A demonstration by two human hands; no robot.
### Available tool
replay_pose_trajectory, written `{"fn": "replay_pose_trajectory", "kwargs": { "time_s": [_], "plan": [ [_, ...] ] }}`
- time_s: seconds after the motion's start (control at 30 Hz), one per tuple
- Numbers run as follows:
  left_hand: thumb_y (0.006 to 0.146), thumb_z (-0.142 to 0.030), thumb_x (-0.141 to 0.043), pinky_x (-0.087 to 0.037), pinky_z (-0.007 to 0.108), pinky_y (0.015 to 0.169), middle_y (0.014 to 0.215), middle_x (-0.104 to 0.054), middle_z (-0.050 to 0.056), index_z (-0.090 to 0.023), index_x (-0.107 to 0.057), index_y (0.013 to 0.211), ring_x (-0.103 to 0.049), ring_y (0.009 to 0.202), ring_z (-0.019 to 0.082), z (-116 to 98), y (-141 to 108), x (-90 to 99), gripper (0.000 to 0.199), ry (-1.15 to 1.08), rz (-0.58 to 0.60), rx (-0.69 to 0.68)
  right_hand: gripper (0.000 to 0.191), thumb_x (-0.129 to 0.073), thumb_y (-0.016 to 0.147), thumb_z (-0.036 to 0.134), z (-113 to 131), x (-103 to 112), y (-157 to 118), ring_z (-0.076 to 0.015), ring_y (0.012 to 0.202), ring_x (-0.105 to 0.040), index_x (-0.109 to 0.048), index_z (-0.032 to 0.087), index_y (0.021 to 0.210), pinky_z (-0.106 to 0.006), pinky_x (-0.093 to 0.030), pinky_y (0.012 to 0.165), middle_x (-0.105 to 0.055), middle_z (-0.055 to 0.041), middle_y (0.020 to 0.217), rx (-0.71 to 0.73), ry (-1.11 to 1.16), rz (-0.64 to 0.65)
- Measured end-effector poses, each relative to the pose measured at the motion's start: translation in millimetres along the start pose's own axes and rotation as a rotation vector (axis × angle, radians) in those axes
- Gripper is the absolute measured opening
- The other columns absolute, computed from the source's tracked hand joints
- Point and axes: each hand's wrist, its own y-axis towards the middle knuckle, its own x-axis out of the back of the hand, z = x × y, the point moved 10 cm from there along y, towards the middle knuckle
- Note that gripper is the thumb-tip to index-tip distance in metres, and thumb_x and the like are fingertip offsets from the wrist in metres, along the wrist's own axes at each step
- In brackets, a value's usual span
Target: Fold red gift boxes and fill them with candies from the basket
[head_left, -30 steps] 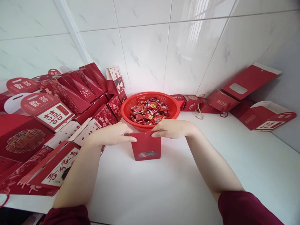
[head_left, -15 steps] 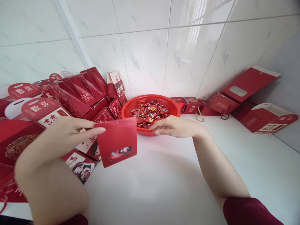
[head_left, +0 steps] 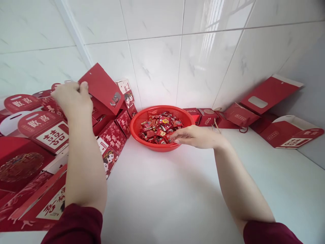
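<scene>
My left hand [head_left: 73,98] is closed on the upper edge of a red paper gift box [head_left: 100,84], tilted above the other boxes at the left back. Shiny wrappers show through the oval window near its lower end. At the front right rim of a red plastic basket [head_left: 135,134] is my right hand [head_left: 194,137], palm down with its fingers stretched out and nothing visible in them. Red-wrapped candies [head_left: 159,128] lie heaped inside the basket, close to the fingertips.
Many red gift boxes [head_left: 45,132] crowd the left side, beside a pink-and-red box [head_left: 127,95] against the tiled wall [head_left: 154,71]. Small red boxes [head_left: 207,117] line the wall right of the basket. An open-topped red box [head_left: 286,132] lies farther right on the white table [head_left: 162,200].
My left hand has carried the red gift box from in front of the basket back and left, over the other boxes. My right hand has shifted slightly right and stays at the basket.
</scene>
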Motion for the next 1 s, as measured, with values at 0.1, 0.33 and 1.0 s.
{"fn": "replay_pose_trajectory", "kwargs": {
  "time_s": [0.1, 0.33, 1.0],
  "plan": [
    [0.093, -0.032, -0.055, -0.036, 0.048, 0.106, 0.108, -0.072, 0.015, 0.005, -0.066, 0.097, -0.060, 0.110, 0.028, 7.2, 9.1, -15.2, 0.039, 0.075, -0.025, 0.097, 0.034, -0.051, 0.093, 0.035, -4.0, 0.5, -1.0, -0.0225, 0.105, -0.065, -0.067, 0.025, 0.122, -0.035, -0.051, 0.087, -0.070, -0.0032, 0.120, -0.030, -0.020, 0.016],
    [0.092, -0.038, -0.056, -0.039, 0.049, 0.103, 0.111, -0.071, 0.018, 0.005, -0.065, 0.100, -0.059, 0.103, 0.025, 24.6, 10.7, -50.9, 0.045, 0.036, 0.010, 0.078, 0.032, -0.050, 0.094, 0.040, -5.9, 21.3, -4.9, -0.0201, 0.097, -0.066, -0.069, 0.026, 0.115, -0.032, -0.052, 0.083, -0.072, -0.0016, 0.109, -0.010, 0.010, -0.113],
    [0.087, -0.024, -0.066, -0.042, 0.048, 0.103, 0.129, -0.058, 0.011, -0.020, -0.065, 0.114, -0.053, 0.120, 0.028, -130.9, -160.7, -8.5, 0.028, -0.468, -0.178, -0.731, 0.030, -0.053, 0.088, 0.041, -158.7, 125.6, -130.4, -0.0221, 0.102, -0.062, -0.069, 0.026, 0.109, -0.031, -0.044, 0.084, -0.070, -0.0058, 0.116, -0.788, -0.149, -0.669]
  ]
}}
